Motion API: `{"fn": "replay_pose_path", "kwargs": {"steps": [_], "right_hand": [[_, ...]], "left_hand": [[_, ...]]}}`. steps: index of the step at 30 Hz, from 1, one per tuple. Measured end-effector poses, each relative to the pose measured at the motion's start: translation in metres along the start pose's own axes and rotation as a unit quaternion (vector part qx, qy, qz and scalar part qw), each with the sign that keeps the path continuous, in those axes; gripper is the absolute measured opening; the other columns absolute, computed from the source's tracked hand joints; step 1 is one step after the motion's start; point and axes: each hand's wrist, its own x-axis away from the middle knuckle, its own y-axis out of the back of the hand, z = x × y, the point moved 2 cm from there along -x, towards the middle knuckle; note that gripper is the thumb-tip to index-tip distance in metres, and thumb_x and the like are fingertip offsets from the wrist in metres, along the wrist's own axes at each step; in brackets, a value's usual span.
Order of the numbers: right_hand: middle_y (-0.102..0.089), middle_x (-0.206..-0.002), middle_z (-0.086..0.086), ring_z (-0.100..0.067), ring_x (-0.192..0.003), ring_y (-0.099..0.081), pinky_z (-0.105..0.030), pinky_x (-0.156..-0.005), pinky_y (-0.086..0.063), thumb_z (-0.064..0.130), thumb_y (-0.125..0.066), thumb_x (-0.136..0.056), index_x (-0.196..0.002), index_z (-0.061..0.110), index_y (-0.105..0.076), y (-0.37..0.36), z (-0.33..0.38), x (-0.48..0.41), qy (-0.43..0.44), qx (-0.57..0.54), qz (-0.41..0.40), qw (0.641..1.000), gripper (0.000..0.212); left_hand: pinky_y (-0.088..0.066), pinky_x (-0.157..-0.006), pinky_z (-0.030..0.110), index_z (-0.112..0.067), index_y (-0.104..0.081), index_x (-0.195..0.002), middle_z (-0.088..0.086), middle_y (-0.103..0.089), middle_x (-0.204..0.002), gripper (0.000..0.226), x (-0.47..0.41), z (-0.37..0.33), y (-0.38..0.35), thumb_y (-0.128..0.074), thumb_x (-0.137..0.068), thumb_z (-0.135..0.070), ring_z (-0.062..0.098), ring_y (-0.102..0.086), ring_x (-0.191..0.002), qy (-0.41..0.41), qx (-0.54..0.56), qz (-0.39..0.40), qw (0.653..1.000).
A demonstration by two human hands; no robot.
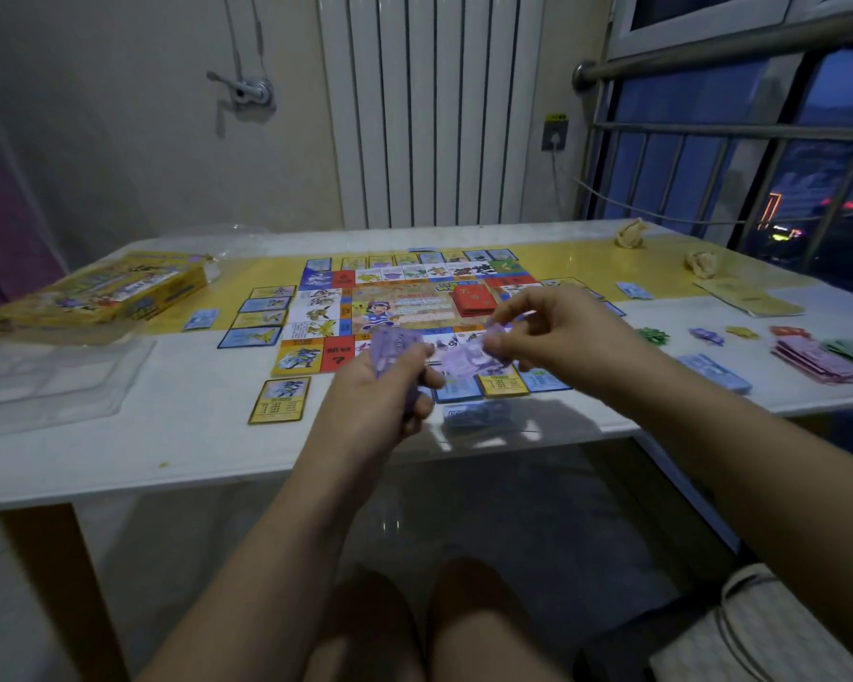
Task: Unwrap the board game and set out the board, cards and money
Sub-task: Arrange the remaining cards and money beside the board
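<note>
Left hand (385, 386) grips purple notes (390, 350) | right hand (547, 332) pinches one blurred note (466, 362) | board (395, 307) partly hidden behind hands

Board (405, 307): we see it open on the bench (168, 435).
Cards (279, 400): face-up around it; red deck (474, 298) on it.
Money (390, 344): purple, above its near edge; pink stack (808, 361) at right.

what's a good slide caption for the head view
Sorting the money: left hand holds a stack of purple notes while right hand pinches one note above the board.
</note>
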Motion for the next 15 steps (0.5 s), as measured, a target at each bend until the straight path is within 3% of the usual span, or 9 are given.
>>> {"fn": "replay_pose_path", "kwargs": {"steps": [3, 5, 8, 10, 13, 15], "right_hand": [[-0.069, -0.065, 0.004, -0.008, -0.055, -0.055, -0.016, -0.050, -0.040, 0.021, -0.069, -0.084, -0.094, 0.024, -0.063, -0.012, -0.023, 0.010, -0.047, 0.037, 0.000, 0.998, 0.012], [-0.068, -0.071, 0.002, -0.007, -0.058, -0.057, -0.018, -0.054, -0.046, 0.022, -0.070, -0.083, -0.087, 0.026, -0.063, -0.023, -0.031, 0.014, -0.048, 0.076, -0.007, 0.996, 0.009], [-0.063, -0.072, 0.008, -0.011, -0.073, -0.060, -0.035, -0.075, -0.052, 0.030, -0.072, -0.079, -0.075, 0.032, -0.060, -0.030, -0.035, 0.016, -0.032, 0.151, -0.023, 0.988, 0.013], [-0.060, -0.072, 0.011, -0.008, -0.074, -0.056, -0.036, -0.082, -0.046, 0.034, -0.071, -0.079, -0.074, 0.034, -0.058, -0.031, -0.033, 0.018, -0.024, 0.185, -0.022, 0.982, 0.014], [-0.059, -0.081, 0.012, -0.009, -0.079, -0.053, -0.036, -0.083, -0.042, 0.037, -0.070, -0.080, -0.078, 0.034, -0.059, -0.030, -0.031, 0.018, -0.013, 0.223, -0.021, 0.975, 0.012], [-0.059, -0.081, 0.011, -0.008, -0.078, -0.053, -0.032, -0.075, -0.043, 0.036, -0.070, -0.080, -0.076, 0.033, -0.062, -0.027, -0.029, 0.017, -0.002, 0.202, -0.033, 0.979, 0.010]], "left_hand": [[-0.031, -0.037, 0.013, -0.009, -0.060, -0.092, 0.000, -0.057, -0.061, 0.021, -0.004, -0.001, 0.008, -0.040, -0.097, -0.014, 0.006, -0.043, -0.041, 0.063, 0.154, -0.036, 0.985], [-0.032, -0.038, 0.014, -0.006, -0.059, -0.094, 0.002, -0.057, -0.062, 0.024, -0.004, -0.001, 0.010, -0.036, -0.096, -0.011, 0.006, -0.045, -0.041, 0.074, 0.192, -0.041, 0.978], [-0.039, -0.040, 0.015, -0.004, -0.059, -0.090, 0.004, -0.061, -0.067, 0.024, -0.002, 0.001, 0.010, -0.037, -0.097, -0.010, 0.006, -0.051, -0.045, 0.077, 0.164, -0.044, 0.982], [-0.046, -0.044, 0.016, -0.005, -0.061, -0.091, 0.001, -0.068, -0.066, 0.024, -0.001, 0.003, 0.009, -0.039, -0.099, -0.010, 0.005, -0.060, -0.050, 0.069, 0.137, -0.026, 0.988], [-0.055, -0.055, 0.018, -0.007, -0.062, -0.094, 0.000, -0.073, -0.073, 0.023, 0.000, 0.006, 0.007, -0.040, -0.100, -0.007, 0.008, -0.070, -0.066, 0.056, 0.134, 0.013, 0.989], [-0.055, -0.057, 0.018, -0.007, -0.062, -0.095, 0.001, -0.074, -0.075, 0.020, 0.000, 0.007, 0.005, -0.043, -0.098, -0.006, 0.009, -0.071, -0.071, 0.054, 0.128, 0.030, 0.990]]}}
